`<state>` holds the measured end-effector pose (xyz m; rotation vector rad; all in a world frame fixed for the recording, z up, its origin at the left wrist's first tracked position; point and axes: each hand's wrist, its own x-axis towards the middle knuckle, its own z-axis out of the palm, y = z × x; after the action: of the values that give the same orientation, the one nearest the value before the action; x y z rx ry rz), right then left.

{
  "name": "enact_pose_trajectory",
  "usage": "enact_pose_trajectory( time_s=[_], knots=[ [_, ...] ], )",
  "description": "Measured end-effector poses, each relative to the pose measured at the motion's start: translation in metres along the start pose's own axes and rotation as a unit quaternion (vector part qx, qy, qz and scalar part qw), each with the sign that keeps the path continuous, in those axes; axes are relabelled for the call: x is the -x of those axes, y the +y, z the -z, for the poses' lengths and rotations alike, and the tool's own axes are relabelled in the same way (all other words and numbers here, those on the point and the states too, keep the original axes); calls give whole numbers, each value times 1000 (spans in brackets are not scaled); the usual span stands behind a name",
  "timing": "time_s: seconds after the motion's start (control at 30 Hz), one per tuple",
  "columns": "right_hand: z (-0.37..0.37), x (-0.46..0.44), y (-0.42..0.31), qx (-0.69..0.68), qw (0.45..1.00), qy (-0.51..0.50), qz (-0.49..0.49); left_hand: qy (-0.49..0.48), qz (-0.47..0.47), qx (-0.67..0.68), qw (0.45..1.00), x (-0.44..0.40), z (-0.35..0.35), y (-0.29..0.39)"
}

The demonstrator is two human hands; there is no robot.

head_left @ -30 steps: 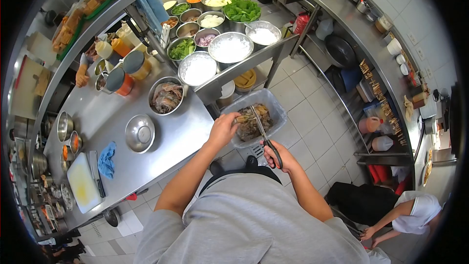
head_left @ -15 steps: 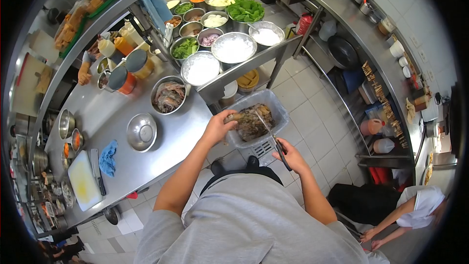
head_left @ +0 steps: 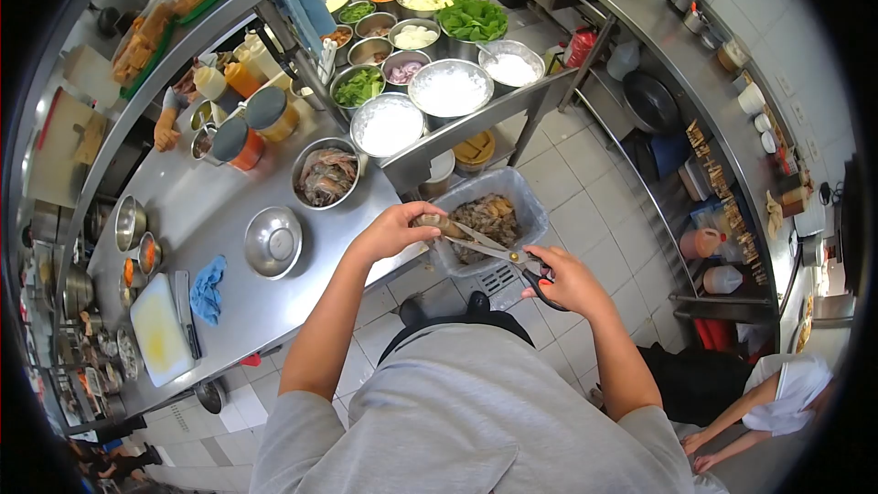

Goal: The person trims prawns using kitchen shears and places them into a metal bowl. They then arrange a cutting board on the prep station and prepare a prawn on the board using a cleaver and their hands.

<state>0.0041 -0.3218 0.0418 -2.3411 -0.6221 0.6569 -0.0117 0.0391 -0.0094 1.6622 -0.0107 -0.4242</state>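
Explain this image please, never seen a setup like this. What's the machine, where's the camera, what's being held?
No machine: these are a person's bare hands, seen by a camera worn on the head, looking forward and down. The fisheye lens bends everything.

The left hand holds what looks like a shrimp; the right hand holds scissors, their blades reaching toward it. Just beyond is a bag-lined tub with brownish contents.

On the steel table at picture left are two steel bowls, one holding shrimp-like pieces, plus a blue cloth, a knife and a cutting board.
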Motion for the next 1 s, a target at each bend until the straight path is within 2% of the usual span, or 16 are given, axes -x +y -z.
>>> enact_pose_trajectory(
  time_s=[0.43, 0.53, 0.6, 0.7, 0.83, 0.9, 1.0],
  knots=[
    [17, -2, -19, 31, 998, -1, 54, 14, -3, 6, 1000, 9, 3, 5],
    [24, -3, -13, -6, 997, -43, 61, 7, -12, 5, 1000, 11, 4, 10],
    [28, -6, -6, -56, 987, -110, 105, 0, -15, 0, 1000, 13, 5, 17],
    [30, -6, -10, -101, 981, -152, 63, -21, -18, -49, 998, 14, 4, 23],
    [31, -2, -8, -131, 979, -148, 42, 2, -22, 10, 1000, 15, 8, 23],
    [31, 1, -5, -94, 989, -97, 57, 2, -15, 34, 999, 16, 8, 22],
    [30, 0, -4, -63, 993, -85, 61, -7, -20, 20, 1000, 15, 8, 25]
  ],
)
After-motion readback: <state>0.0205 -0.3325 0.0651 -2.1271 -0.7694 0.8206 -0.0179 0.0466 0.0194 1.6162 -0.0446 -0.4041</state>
